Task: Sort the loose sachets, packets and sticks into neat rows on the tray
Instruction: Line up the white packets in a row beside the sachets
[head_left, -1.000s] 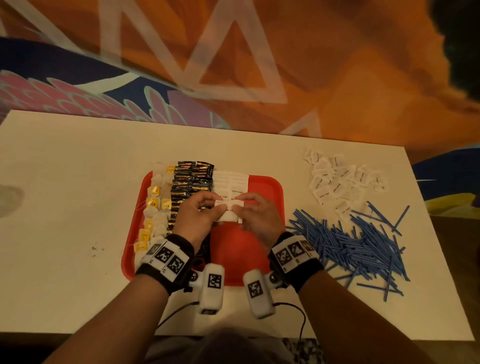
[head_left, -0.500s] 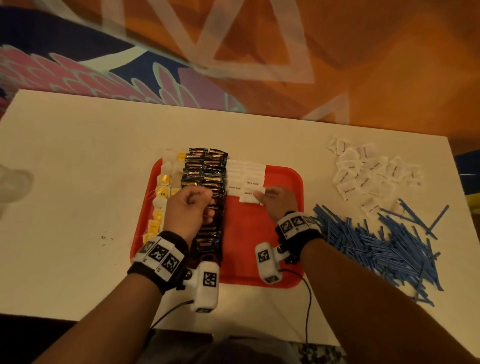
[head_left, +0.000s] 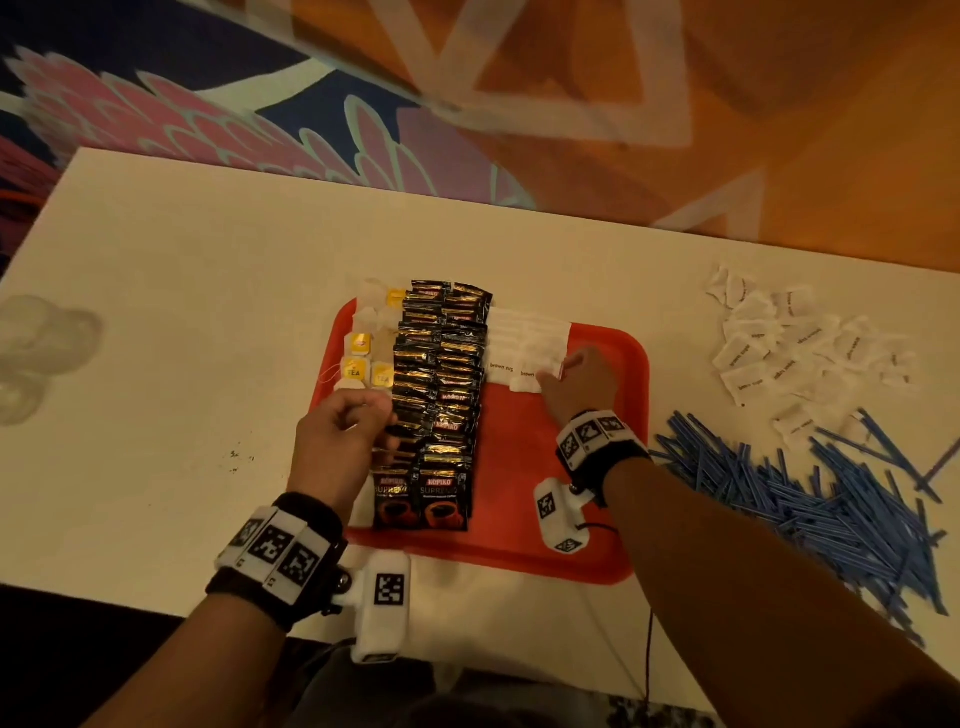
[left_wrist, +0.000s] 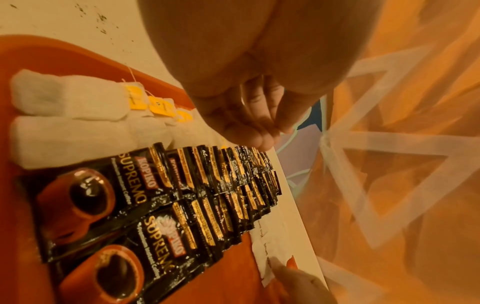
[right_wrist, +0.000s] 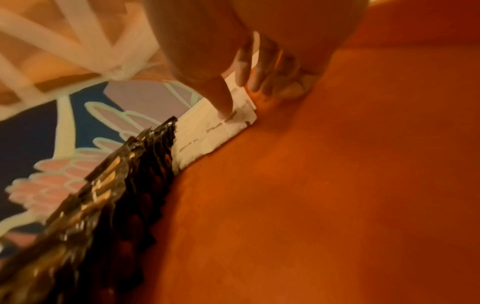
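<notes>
Sugar sachet (right_wrist: 228, 121) under right fingertips (right_wrist: 224, 107).

A smooth red plastic tray (head_left: 597, 551) with a slight sheen is seen on a matt, pale table (head_left: 156, 312) marked with dark specks at 9 o'clock of the tray. The black coffee sachets (head_left: 441, 395) are made of glossy, crinkled foil with gold print. The tea bags (left_wrist: 70, 102) are of soft, fibrous white paper. The brown sugar packets (head_left: 524, 343) are of matt white paper. At 3 o'clock, matt blue sticks (head_left: 810, 499) are seen.
</notes>
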